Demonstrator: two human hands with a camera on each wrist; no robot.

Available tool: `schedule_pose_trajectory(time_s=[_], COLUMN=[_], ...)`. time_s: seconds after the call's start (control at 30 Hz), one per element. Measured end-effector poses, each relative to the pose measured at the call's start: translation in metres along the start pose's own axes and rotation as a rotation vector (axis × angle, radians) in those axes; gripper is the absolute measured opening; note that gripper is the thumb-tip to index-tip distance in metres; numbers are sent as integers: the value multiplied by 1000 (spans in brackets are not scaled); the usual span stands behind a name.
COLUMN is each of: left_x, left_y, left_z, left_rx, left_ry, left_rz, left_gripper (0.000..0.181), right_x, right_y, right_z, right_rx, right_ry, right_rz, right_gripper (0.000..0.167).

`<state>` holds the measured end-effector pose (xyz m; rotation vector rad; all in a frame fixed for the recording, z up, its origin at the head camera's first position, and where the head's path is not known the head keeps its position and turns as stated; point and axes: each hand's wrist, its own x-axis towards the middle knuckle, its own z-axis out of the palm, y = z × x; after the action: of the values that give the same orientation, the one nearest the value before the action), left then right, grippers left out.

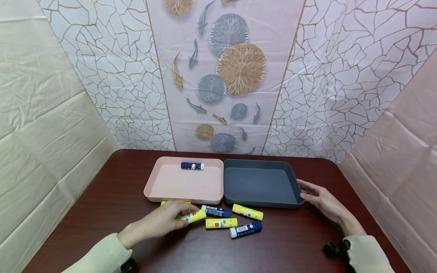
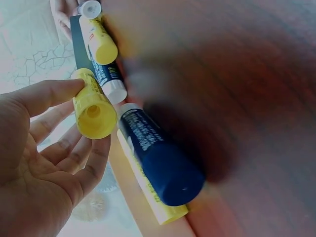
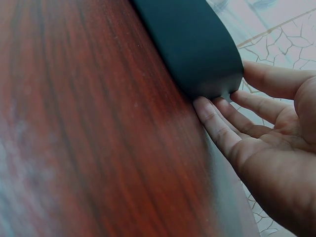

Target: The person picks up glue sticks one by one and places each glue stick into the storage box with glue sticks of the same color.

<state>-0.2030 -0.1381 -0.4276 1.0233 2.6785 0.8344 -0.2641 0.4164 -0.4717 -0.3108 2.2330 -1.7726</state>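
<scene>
Dark red table, patterned cloth behind it. At the far left lies a pink tray; inside, by its far wall, one blue glue stick lies on its side with the white end to the right. At the near edge of this tray is the left hand, holding a yellow glue stick in a narrow pinch between thumb and fingers. Behind this hand, along the near wall of the pink tray, lies a second yellow stick; the left wrist view also shows a dark blue stick just beside it, which the hand covers in the head view. Next to the right, on the table: a blue-and-white stick, white end left; just nearer, a yellow stick with a red mark; farther right, a slanted yellow stick near the dark grey tray; nearest, a blue stick with a white cap, tilted up to the right. The dark grey tray sits right beside the pink one, bare inside. At far right, the right hand touches its outer right wall at the near corner, fingers fairly straight, thumb apart from them.
</scene>
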Motion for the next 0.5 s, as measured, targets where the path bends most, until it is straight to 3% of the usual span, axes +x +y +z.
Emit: schedule_pose_trajectory(time_s=[0.27, 0.5], left_x=[8, 25], left_y=[5, 13], left_z=[-5, -14], left_rx=[-14, -44], left_ry=[43, 52], left_rz=[30, 34], left_gripper=[36, 37], right_x=[1, 0], right_y=[1, 2], right_z=[-1, -1], right_rx=[-8, -9], right_ry=[-1, 1], right_rz=[2, 7], right_gripper=[66, 67])
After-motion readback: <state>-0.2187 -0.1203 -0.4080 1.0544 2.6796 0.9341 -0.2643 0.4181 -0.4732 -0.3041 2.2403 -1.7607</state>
